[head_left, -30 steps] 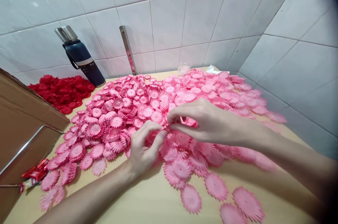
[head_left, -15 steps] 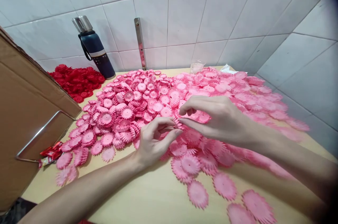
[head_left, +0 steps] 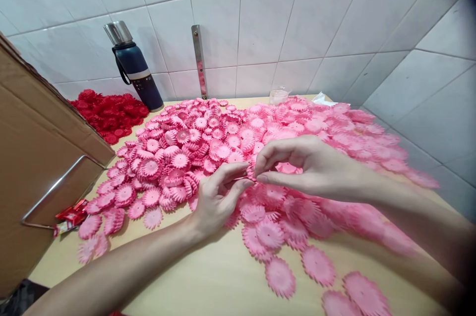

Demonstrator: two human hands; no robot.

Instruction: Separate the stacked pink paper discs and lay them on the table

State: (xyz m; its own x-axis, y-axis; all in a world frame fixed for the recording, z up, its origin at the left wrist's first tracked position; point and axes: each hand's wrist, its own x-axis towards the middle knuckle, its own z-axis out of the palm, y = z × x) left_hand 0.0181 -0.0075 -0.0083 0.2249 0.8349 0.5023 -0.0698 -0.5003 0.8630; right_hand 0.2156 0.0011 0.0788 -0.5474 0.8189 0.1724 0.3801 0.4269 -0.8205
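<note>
A wide heap of pink scalloped discs covers the tabletop, darker pink on the left and paler on the right. Over its front middle, my left hand pinches a small pink piece between thumb and fingertips. My right hand is beside it, thumb and index finger closed at the edge of the same piece. The piece is mostly hidden by the fingers against the similar pink heap. Several loose pink discs lie on the table in front of my right hand.
A dark blue flask leans at the back left beside a red pile. Cardboard stands along the left, with a red wrapper near it. A clear cup is by the tiled wall.
My right hand's fingertips have moved slightly down and closed together near the left fingertips. My left hand has barely moved, and the pink piece shows less between the hands.
</note>
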